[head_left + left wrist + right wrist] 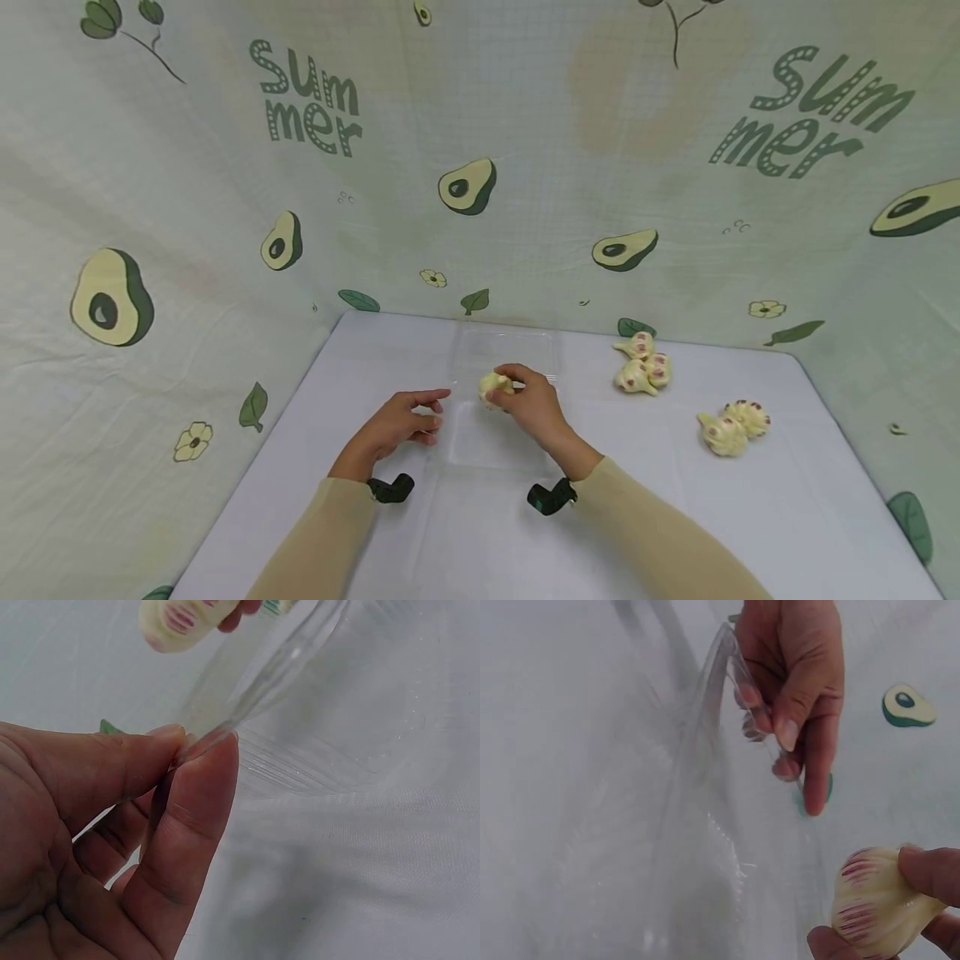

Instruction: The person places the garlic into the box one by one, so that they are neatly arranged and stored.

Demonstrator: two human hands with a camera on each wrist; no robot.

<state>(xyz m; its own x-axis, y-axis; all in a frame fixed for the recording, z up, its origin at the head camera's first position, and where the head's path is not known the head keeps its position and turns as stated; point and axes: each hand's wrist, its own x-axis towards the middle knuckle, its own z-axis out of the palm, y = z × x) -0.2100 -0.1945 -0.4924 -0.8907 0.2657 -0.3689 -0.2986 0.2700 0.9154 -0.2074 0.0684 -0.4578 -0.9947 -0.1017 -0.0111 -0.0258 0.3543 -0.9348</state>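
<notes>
My left hand (405, 423) pinches the rim of a clear plastic box (483, 446) between thumb and fingers; the left wrist view shows the thin edge (217, 735) in that grip. A garlic bulb (877, 904), cream with purple-red streaks, is held by the fingertips of my right hand (534, 404). The bulb is over the box, near the line where its raised clear lid (506, 346) joins. In the right wrist view, the left hand (799, 690) is at the box's far side, apart from the bulb.
Three garlic bulbs (637, 375) lie clustered at the back right of the white table (645, 508). Two more garlic bulbs (726, 435) sit together farther right and nearer. Behind and at the sides hangs a pale cloth (540, 242) printed with avocados.
</notes>
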